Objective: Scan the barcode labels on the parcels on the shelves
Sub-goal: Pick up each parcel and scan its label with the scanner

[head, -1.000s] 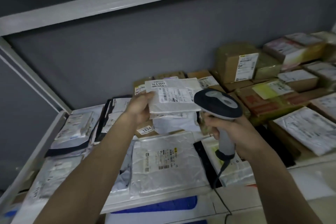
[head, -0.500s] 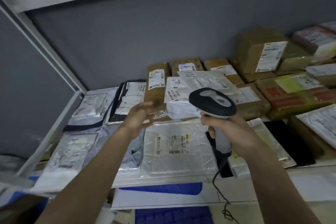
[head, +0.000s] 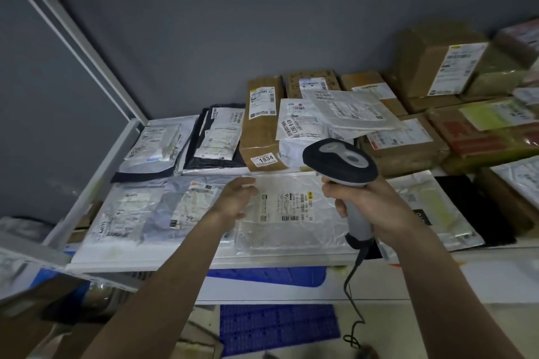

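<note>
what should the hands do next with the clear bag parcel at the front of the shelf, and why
Probably tip the scanner down at the barcode label on the clear bag parcel. The right hand grips the scanner just above that parcel, and its label lies face up and uncovered. The left hand hovers open at the parcel's left edge, ready to steady it.

Your left hand (head: 234, 200) and right hand (head: 368, 204) are both bare, without gloves, rings, watch or wristband, and your two forearms are uncovered along their whole visible length, from the wrists back to the bottom edge of the head view, with no sleeve showing.
</note>
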